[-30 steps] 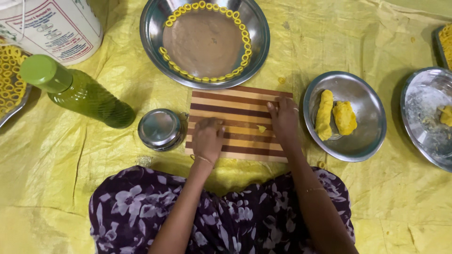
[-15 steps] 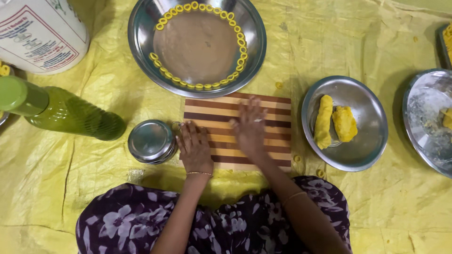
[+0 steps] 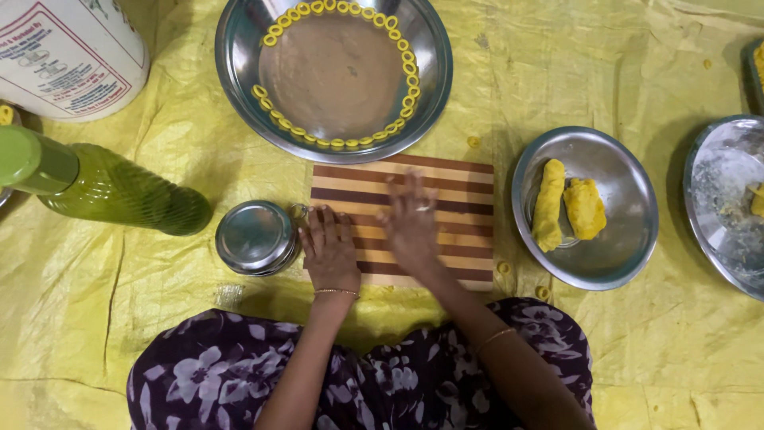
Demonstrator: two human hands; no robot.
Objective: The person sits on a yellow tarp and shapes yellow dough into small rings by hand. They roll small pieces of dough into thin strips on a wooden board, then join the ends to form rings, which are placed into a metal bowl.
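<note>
— Two hands on the board, yes?

— Both. The left hand point(image 3: 330, 253) lies flat with fingers stretched out on the left edge of the striped wooden cutting board point(image 3: 446, 199), holding nothing. The right hand point(image 3: 412, 223) is also spread flat, palm down, on the middle of the board; it is a little blurred, and I cannot tell whether anything lies beneath it.

— Where is the board?

— On the yellow plastic sheet point(image 3: 557, 72), straight before the person's lap, which is covered in purple flowered cloth point(image 3: 239, 382).

— Any packages?

— A big white cylindrical container point(image 3: 68, 48) at top left, with a red-bordered printed label. Below it a green bottle point(image 3: 111, 191) with a lighter green cap lies on its side, pointing left.

— And around the board?

— A small round steel tin point(image 3: 256, 237) sits just beside the left hand, touching the board's left edge. Beyond the board is a large steel bowl point(image 3: 239, 56) with small yellow dough rings point(image 3: 334, 143) lined along its inner wall. To the right, a steel plate point(image 3: 621, 239) holds two lumps of yellow dough point(image 3: 585, 209). Another steel plate point(image 3: 716, 207) is cut off by the right edge. Nothing stands between the hands and the board.
</note>
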